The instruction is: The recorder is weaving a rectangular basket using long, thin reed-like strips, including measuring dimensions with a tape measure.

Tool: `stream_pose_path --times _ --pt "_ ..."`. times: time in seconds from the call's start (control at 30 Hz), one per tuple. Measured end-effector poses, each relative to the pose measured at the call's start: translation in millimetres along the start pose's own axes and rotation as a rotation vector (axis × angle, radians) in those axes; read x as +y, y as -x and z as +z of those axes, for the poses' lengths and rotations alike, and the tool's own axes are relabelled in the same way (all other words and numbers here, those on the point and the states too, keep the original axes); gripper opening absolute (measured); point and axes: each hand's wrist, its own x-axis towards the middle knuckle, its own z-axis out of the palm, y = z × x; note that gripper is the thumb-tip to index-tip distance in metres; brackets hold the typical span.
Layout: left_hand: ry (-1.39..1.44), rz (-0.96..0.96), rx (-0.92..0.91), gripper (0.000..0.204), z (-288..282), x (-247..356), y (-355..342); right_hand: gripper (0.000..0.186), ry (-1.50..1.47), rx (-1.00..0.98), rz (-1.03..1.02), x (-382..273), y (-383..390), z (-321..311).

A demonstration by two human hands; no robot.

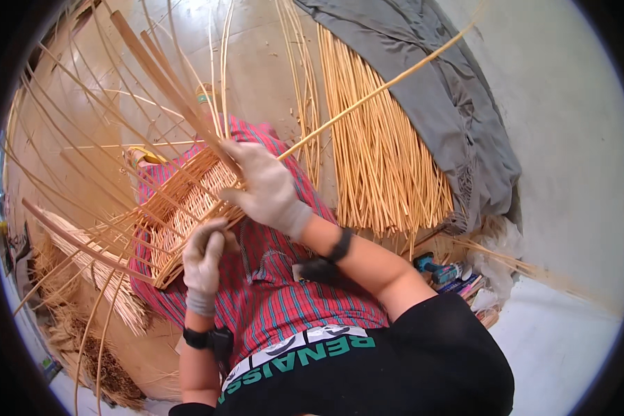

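Observation:
A partly woven wicker basket rests across my lap on a red checked cloth, with long thin stakes fanning out to the left and upward. My right hand, in a pale work glove, is at the basket's right end, closed around a cane rod that runs up to the right; its fingertips are partly hidden. Beside that hand rises a flat brown strip. My left hand, also gloved, is at the near side of the basket with curled fingers; what it pinches cannot be made out.
A large bundle of peeled canes lies on the floor to the right, partly under a grey cloth. A teal power tool lies near the wall at right. Pale sticks and brown fibre lie at left.

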Motion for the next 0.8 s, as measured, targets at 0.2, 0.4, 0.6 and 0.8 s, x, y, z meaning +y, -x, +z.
stream_pose_path --times 0.2,0.4,0.6,0.8 --pt "0.105 -0.316 -0.221 0.028 -4 -27 44 0.03 -0.029 -0.251 0.783 156 118 -76" --pt "0.025 -0.594 -0.567 0.032 15 -27 22 0.067 0.517 -0.714 1.091 291 185 -47" --pt "0.003 -0.662 -0.507 0.034 11 -26 5 0.08 0.669 -0.732 1.316 347 165 2" --pt "0.043 -0.716 -0.484 0.032 10 -36 -1 0.047 0.849 -0.578 1.263 382 182 23"
